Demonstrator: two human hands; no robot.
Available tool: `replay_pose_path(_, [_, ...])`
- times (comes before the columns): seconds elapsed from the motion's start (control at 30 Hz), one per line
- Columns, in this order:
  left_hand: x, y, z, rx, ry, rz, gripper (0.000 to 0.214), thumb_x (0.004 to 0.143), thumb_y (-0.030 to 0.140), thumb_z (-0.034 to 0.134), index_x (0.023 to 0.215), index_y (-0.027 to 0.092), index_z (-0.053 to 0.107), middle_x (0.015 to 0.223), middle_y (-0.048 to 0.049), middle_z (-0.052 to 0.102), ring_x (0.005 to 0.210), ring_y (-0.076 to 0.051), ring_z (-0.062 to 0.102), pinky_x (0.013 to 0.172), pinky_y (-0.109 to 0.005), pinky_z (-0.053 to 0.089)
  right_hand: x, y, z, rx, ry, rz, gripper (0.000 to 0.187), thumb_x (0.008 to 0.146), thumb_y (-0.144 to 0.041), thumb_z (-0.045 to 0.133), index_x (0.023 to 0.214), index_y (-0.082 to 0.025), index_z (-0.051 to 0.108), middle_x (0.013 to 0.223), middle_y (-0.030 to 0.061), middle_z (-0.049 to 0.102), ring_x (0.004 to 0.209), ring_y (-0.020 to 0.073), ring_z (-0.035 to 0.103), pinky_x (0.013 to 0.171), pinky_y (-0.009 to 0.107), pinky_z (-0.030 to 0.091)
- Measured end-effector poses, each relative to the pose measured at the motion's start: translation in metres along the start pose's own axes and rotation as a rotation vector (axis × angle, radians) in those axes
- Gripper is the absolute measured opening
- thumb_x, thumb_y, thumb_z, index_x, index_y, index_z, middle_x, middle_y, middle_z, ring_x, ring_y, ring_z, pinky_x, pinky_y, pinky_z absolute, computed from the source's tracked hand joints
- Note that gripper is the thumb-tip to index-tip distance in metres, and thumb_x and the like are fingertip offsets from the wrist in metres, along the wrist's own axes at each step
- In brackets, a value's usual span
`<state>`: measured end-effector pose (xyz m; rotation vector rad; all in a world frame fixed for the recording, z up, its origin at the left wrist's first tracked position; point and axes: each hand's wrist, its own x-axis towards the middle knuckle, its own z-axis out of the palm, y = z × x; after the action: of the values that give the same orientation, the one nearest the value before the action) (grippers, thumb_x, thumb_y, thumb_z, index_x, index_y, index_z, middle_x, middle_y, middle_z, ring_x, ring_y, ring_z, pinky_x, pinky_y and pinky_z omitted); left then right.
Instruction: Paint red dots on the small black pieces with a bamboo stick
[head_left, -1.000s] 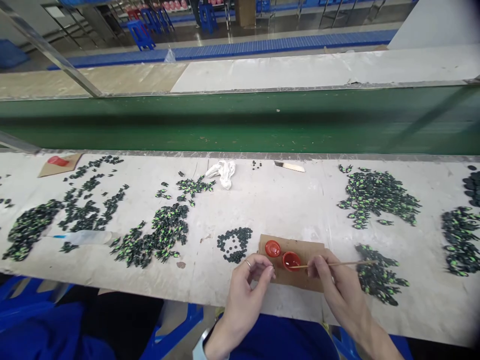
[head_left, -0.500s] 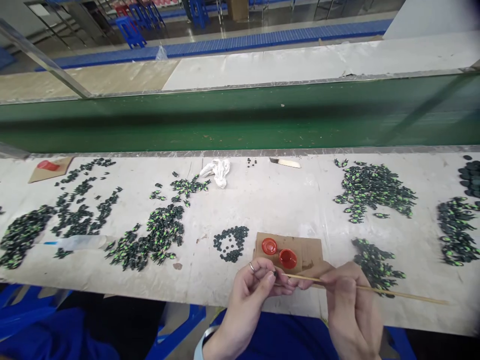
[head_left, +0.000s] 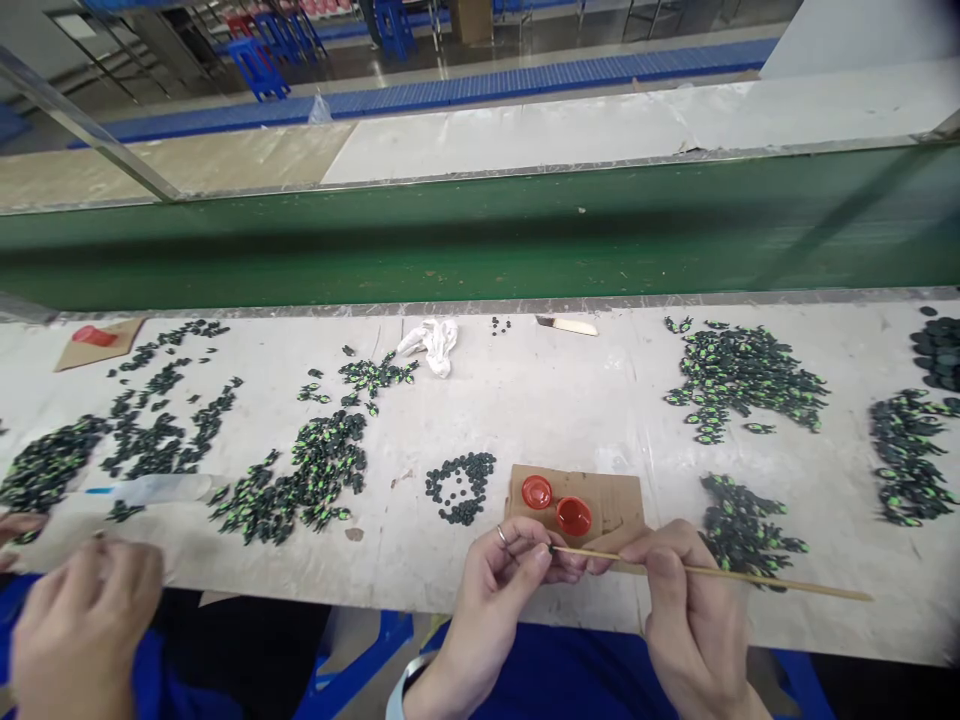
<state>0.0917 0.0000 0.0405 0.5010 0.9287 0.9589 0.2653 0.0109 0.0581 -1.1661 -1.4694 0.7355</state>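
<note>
My left hand [head_left: 499,600] pinches a tiny dark piece [head_left: 551,549], mostly covered by the fingertips. Between the fingers of my right hand [head_left: 686,610] lies a thin wooden stick [head_left: 780,580], its tip at the dark piece. Just beyond my hands, two small red cups [head_left: 537,492] [head_left: 574,516] stand on a piece of cardboard [head_left: 622,495]. A ring of small dark round pieces [head_left: 476,470] lies left of the cardboard. To the right sits a heap of dark-and-green pieces [head_left: 746,525].
More dark-and-green heaps [head_left: 750,380] [head_left: 322,465] cover both sides of the table. A white cloth [head_left: 435,345] and a brush-like tool [head_left: 568,325] lie toward the back. At left, a co-worker's hands [head_left: 90,620] are near a clear bottle [head_left: 161,488]. A green belt [head_left: 480,240] runs behind.
My right hand and the stick have shifted slightly left, with the stick's tip now at the dark piece. A co-worker's hands have come into view at the lower left.
</note>
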Motion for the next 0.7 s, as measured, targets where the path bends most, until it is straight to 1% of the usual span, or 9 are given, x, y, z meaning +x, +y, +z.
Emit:
replay_pose_path(0.07, [0.001, -0.001, 0.0, 0.011, 0.001, 0.004, 0.02, 0.092, 0.036, 0.079, 0.09, 0.018, 0.073, 0.087, -0.0067, 0.082, 0.084, -0.022, 0.079, 0.082, -0.034, 0.06, 0.0, 0.0, 0.001, 0.002, 0.001, -0.021, 0.027, 0.107, -0.033, 0.044, 0.089, -0.03, 0.063, 0.068, -0.0005, 0.074, 0.057, 0.0151, 0.071, 0.046, 0.022, 0.057])
replay_pose_path(0.13, [0.001, -0.001, 0.0, 0.023, -0.001, 0.01, 0.02, 0.092, 0.036, 0.079, 0.09, 0.017, 0.073, 0.087, -0.0069, 0.082, 0.084, -0.023, 0.079, 0.082, -0.035, 0.061, -0.003, -0.002, 0.002, 0.002, 0.016, -0.005, 0.029, 0.111, -0.03, 0.041, 0.09, -0.022, 0.06, 0.073, -0.0025, 0.072, 0.065, 0.013, 0.073, 0.057, 0.023, 0.063])
replay_pose_path(0.2, [0.002, -0.001, 0.0, 0.036, -0.005, 0.021, 0.021, 0.091, 0.037, 0.08, 0.089, 0.017, 0.073, 0.087, -0.0068, 0.082, 0.082, -0.022, 0.079, 0.081, -0.034, 0.061, -0.008, -0.003, 0.003, 0.003, 0.018, 0.004, 0.03, 0.112, -0.03, 0.041, 0.09, -0.018, 0.058, 0.075, -0.0034, 0.07, 0.068, 0.0124, 0.073, 0.061, 0.025, 0.065])
replay_pose_path(0.3, [0.002, 0.001, 0.0, 0.057, -0.011, 0.039, 0.023, 0.09, 0.038, 0.082, 0.088, 0.017, 0.073, 0.083, -0.0063, 0.082, 0.079, -0.022, 0.078, 0.078, -0.032, 0.061, -0.012, -0.002, 0.0, -0.006, -0.04, 0.011, 0.024, 0.111, -0.029, 0.043, 0.094, -0.022, 0.059, 0.079, -0.0029, 0.072, 0.071, 0.0142, 0.074, 0.062, 0.027, 0.064])
replay_pose_path(0.4, [0.003, 0.004, 0.0, 0.077, -0.013, 0.044, 0.024, 0.089, 0.039, 0.082, 0.087, 0.017, 0.073, 0.081, -0.0053, 0.082, 0.075, -0.019, 0.077, 0.077, -0.03, 0.06, -0.009, -0.001, -0.01, -0.002, -0.207, -0.003, 0.017, 0.107, -0.026, 0.043, 0.1, -0.032, 0.057, 0.082, -0.0052, 0.075, 0.07, 0.0168, 0.075, 0.059, 0.028, 0.064])
replay_pose_path(0.47, [0.004, 0.006, -0.001, 0.088, -0.016, 0.035, 0.024, 0.088, 0.039, 0.083, 0.086, 0.017, 0.072, 0.079, -0.0048, 0.082, 0.071, -0.018, 0.076, 0.076, -0.029, 0.059, -0.005, 0.0, -0.016, -0.003, -0.323, -0.008, 0.018, 0.104, -0.024, 0.044, 0.101, -0.036, 0.056, 0.083, -0.0067, 0.076, 0.07, 0.0179, 0.076, 0.059, 0.029, 0.063])
replay_pose_path(0.5, [0.004, 0.006, -0.001, 0.093, -0.017, 0.03, 0.025, 0.088, 0.04, 0.084, 0.085, 0.017, 0.072, 0.078, -0.0047, 0.081, 0.07, -0.017, 0.075, 0.075, -0.029, 0.059, -0.003, 0.0, -0.018, -0.004, -0.362, -0.007, 0.02, 0.103, -0.022, 0.044, 0.103, -0.038, 0.056, 0.084, -0.007, 0.075, 0.071, 0.0181, 0.076, 0.06, 0.029, 0.063])
replay_pose_path(0.6, [0.005, 0.006, -0.001, 0.11, -0.017, 0.024, 0.028, 0.087, 0.042, 0.084, 0.084, 0.018, 0.071, 0.074, -0.004, 0.08, 0.068, -0.017, 0.074, 0.073, -0.028, 0.058, 0.001, -0.001, -0.02, -0.013, -0.426, -0.005, 0.023, 0.103, -0.02, 0.041, 0.108, -0.038, 0.054, 0.09, -0.006, 0.075, 0.077, 0.018, 0.076, 0.066, 0.03, 0.064])
replay_pose_path(0.7, [0.006, 0.007, -0.002, 0.129, 0.0, 0.033, 0.025, 0.089, 0.04, 0.082, 0.084, 0.017, 0.072, 0.075, -0.0033, 0.079, 0.068, -0.016, 0.072, 0.075, -0.028, 0.057, 0.001, -0.004, -0.017, -0.046, -0.486, 0.017, 0.016, 0.103, -0.021, 0.047, 0.102, -0.034, 0.056, 0.092, -0.0035, 0.075, 0.076, 0.0174, 0.075, 0.065, 0.028, 0.062])
